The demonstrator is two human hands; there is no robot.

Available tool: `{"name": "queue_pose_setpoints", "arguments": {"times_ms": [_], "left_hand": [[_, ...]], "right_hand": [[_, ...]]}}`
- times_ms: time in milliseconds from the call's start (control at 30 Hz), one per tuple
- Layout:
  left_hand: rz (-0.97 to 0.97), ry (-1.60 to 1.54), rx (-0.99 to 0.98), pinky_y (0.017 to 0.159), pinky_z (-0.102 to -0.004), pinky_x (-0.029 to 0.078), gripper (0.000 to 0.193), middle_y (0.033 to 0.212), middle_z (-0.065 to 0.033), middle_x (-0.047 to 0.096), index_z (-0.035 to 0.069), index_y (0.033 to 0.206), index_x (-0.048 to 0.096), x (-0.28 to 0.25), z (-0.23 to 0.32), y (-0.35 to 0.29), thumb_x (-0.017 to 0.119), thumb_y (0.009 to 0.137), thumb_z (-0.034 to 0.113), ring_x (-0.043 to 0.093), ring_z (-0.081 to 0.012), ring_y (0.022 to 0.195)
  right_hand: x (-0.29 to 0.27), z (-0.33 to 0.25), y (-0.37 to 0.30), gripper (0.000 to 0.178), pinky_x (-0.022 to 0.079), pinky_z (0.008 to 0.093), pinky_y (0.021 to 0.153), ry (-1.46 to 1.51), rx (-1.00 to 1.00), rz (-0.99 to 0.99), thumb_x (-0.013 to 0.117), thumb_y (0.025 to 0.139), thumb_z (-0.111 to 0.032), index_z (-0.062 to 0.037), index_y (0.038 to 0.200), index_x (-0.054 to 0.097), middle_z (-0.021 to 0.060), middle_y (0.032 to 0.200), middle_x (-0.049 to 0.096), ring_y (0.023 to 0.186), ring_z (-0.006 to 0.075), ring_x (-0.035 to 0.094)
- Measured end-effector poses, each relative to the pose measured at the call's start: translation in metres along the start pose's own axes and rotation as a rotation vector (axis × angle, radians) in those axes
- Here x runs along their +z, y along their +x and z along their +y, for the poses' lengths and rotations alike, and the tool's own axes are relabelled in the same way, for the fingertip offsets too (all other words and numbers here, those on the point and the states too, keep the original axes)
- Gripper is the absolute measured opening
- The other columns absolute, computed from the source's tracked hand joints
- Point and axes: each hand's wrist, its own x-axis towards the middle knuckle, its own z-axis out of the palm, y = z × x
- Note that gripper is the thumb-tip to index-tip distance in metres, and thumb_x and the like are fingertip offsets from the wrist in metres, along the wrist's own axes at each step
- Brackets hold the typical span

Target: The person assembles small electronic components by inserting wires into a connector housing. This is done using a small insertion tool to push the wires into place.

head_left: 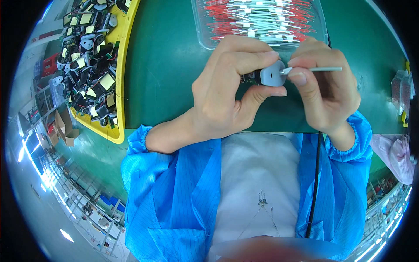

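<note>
My left hand (233,83) is closed on a small electronic module (273,75) with a rounded light-grey end cap and a dark body, pinched between thumb and fingers. The cap has a small dark hole, and part of a circuit board shows behind it; my fingers hide the rest. Between the thumb and fingertips of my right hand (325,83) is a thin pale wire (325,69). Its whitish tip lies at the right edge of the grey cap. Whether the tip is inserted or only touches, I cannot tell.
A clear plastic tray (203,32) full of pale wires with red ends stands just beyond my hands. At the left, a yellow bin (126,56) is heaped with similar modules. Clear containers (400,91) sit at the right edge of the green table (161,87).
</note>
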Motion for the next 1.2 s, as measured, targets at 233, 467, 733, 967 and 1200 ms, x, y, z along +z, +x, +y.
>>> {"name": "queue_pose_setpoints", "arguments": {"times_ms": [233,467,733,967,1200], "left_hand": [[0.009,-0.037,-0.033,0.070,-0.0274,0.051,0.043,0.107,-0.0212,0.050,-0.006,0.111,0.045,0.000,0.001,-0.002,0.069,0.079,0.009,0.061,-0.0235,0.087],[0.011,-0.027,-0.057,0.075,-0.0286,0.050,0.044,0.108,-0.0200,0.050,-0.005,0.113,0.044,-0.001,-0.001,-0.004,0.069,0.080,0.008,0.060,-0.0224,0.088],[0.098,-0.218,-0.221,0.070,-0.0294,0.049,0.057,0.105,-0.0146,0.052,-0.001,0.119,0.044,0.007,0.005,0.003,0.073,0.070,0.001,0.059,-0.0221,0.083],[0.087,-0.179,-0.044,0.087,-0.0383,0.043,0.068,0.119,-0.0188,0.045,0.002,0.127,0.041,-0.006,0.009,0.014,0.072,0.067,0.002,0.048,-0.0324,0.106],[0.252,0.983,-0.160,0.090,-0.0344,0.041,0.027,0.110,-0.0145,0.057,0.004,0.105,0.062,-0.108,-0.026,0.043,0.060,0.087,0.023,0.052,-0.0267,0.105]], "right_hand": [[-0.001,0.004,0.000,0.014,0.041,0.0302,0.059,-0.062,-0.088,-0.042,0.056,0.084,0.005,0.0094,0.095,0.050,0.0180,0.079,0.057,0.066,0.0197,0.052],[0.004,0.006,0.000,0.015,0.041,0.0303,0.060,-0.021,-0.072,-0.017,0.058,0.083,0.004,0.0087,0.096,0.050,0.0157,0.078,0.056,0.064,0.0196,0.051],[-0.004,0.006,0.006,0.053,0.042,0.0286,0.070,0.100,0.239,-0.020,0.077,0.073,-0.027,0.0089,0.104,0.054,0.0159,0.099,0.055,0.085,0.0207,0.052],[-0.009,0.000,0.013,0.042,0.046,0.0282,0.065,-0.041,0.012,-0.037,0.079,0.066,-0.012,0.0062,0.099,0.060,0.0146,0.092,0.059,0.080,0.0212,0.056],[-0.100,0.045,0.068,0.030,0.038,0.0171,0.071,-0.252,0.135,0.354,0.059,0.089,-0.013,0.0039,0.114,0.058,0.0032,0.084,0.058,0.076,0.0058,0.049]]}}
